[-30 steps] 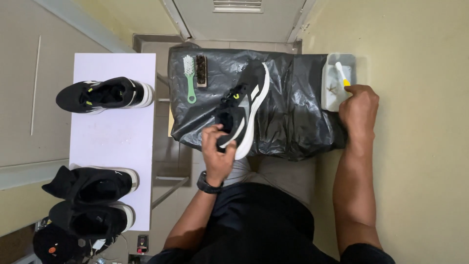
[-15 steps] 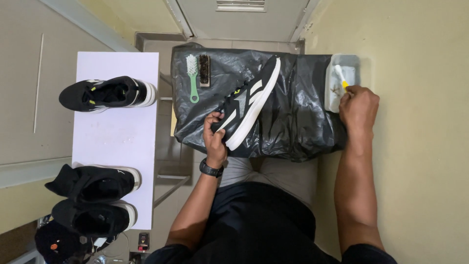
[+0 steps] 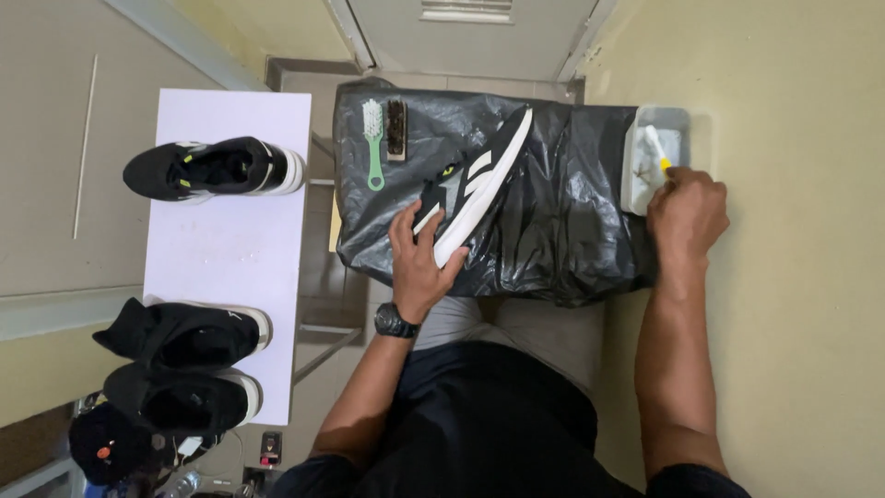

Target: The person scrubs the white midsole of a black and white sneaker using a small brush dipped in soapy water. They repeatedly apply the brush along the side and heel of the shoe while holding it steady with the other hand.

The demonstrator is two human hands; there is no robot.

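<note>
Since the earlier frame the black-and-white sneaker (image 3: 479,180) has swung further up onto its side, its white sole edge now running diagonally from lower left to upper right across the black plastic sheet (image 3: 562,231) that covers the worktop. The left hand (image 3: 419,263) holds the shoe at its heel end, the grip closed around the heel with fingers wrapped over the upper and a dark wristwatch (image 3: 395,322) on the wrist. The right hand (image 3: 687,207) sits at the near edge of a small pale tray (image 3: 687,124) at the sheet's right end, its grip pinching a toothbrush-like tool with a white head and yellow handle (image 3: 656,148); what else lies in the tray is too washed out to tell, perhaps a cloth. At the sheet's far left corner a green-handled scrub brush (image 3: 373,143) lies just beside a dark wooden brush (image 3: 396,129), both well apart from the hands. On the white side table (image 3: 230,240) to the left stands a matching black sneaker (image 3: 212,169), and two black shoes (image 3: 184,364) rest at its near end.
</note>
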